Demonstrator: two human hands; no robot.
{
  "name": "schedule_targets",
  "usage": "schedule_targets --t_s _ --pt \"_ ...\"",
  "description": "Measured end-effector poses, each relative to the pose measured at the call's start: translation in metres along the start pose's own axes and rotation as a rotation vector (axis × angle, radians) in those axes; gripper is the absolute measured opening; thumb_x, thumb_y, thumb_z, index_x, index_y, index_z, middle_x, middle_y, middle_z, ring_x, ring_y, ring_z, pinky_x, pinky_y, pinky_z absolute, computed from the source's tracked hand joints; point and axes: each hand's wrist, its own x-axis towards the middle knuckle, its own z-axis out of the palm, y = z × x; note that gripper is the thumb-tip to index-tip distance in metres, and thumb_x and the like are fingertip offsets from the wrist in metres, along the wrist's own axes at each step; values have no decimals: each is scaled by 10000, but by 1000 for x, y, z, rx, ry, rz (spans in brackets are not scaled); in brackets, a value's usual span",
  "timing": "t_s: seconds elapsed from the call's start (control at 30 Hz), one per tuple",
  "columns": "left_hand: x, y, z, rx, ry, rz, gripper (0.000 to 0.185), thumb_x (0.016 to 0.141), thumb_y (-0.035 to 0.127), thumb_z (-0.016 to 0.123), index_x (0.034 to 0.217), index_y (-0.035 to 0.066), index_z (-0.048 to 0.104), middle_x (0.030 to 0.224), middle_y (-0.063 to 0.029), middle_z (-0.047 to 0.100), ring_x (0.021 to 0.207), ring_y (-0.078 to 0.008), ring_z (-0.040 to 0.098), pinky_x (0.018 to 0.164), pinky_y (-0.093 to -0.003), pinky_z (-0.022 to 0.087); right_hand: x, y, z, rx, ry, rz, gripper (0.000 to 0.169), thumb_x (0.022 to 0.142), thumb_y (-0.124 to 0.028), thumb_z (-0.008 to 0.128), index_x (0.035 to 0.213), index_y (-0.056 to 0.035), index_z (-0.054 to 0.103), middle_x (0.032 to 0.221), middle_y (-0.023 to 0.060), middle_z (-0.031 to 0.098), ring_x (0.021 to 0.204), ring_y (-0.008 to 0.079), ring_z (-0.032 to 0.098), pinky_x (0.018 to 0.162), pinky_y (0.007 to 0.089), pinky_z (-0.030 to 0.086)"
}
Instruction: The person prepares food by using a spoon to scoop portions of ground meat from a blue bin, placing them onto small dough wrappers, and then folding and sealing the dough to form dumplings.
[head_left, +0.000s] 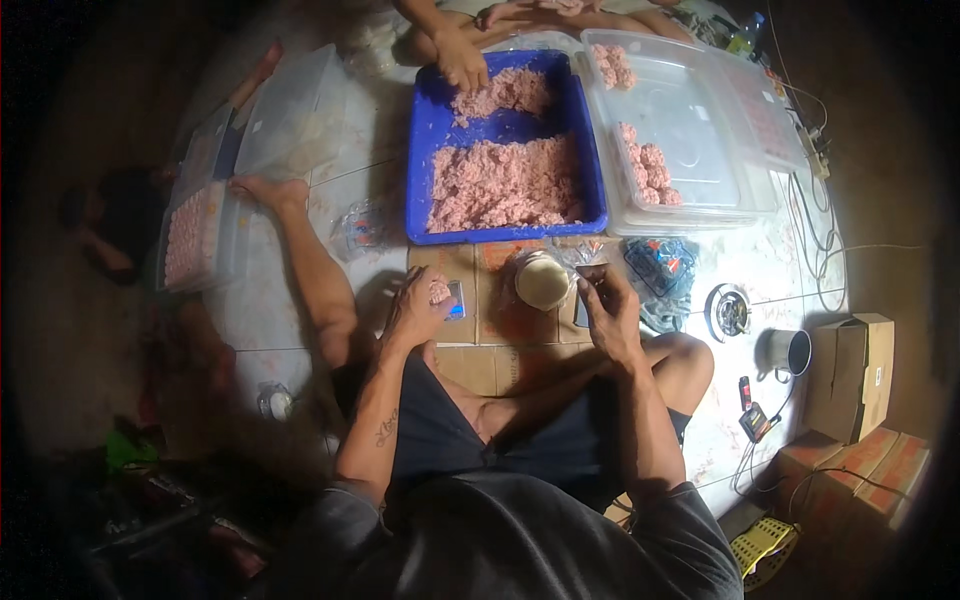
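My left hand holds a ball of pink, minced-looking food over a small digital scale with a lit blue display. My right hand is at a small dark flat object, its fingers bent; whether they grip it is unclear. Between my hands stands a round pale item in clear plastic. Ahead lies a blue plastic tub with two heaps of the pink mixture. To its right, a clear plastic container holds several balls of the mixture.
Another person's hand reaches into the tub's far end. Flattened cardboard lies before me. At right are a plastic bag, an ashtray, a metal mug, cables and cardboard boxes. Filled containers stand at left.
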Motion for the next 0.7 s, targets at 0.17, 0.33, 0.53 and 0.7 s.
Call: schedule_targets --t_s 0.17,0.33,0.53,0.7 --pt "9 -9 23 102 78 47 434 742 158 791 1101 53 571 1061 -188 599 969 -394 603 884 -461 482 2 -16 -2 -98 -63 84 133 934 -108 654 996 9 662 745 82 595 627 144 499 599 311 433" --pt "3 18 8 33 42 52 555 743 209 840 1185 37 551 1106 -173 607 925 -330 637 821 -428 514 1 -7 -11 -14 -47 127 122 937 -90 646 1008 8 658 757 67 592 640 125 492 599 299 426" --pt "-20 -10 -30 -120 154 -133 410 825 215 800 1138 32 607 984 -101 675 735 -193 621 659 -333 510 1 -8 -5 38 -14 73 105 946 -71 635 1012 10 651 754 51 574 642 97 469 585 281 407" --pt "-30 -27 -42 -131 214 -190 300 879 157 755 1103 -4 636 967 -105 691 825 -150 629 734 -296 511 -1 -10 -3 6 -30 113 103 945 -71 637 1004 12 650 737 51 575 629 99 461 577 284 401"
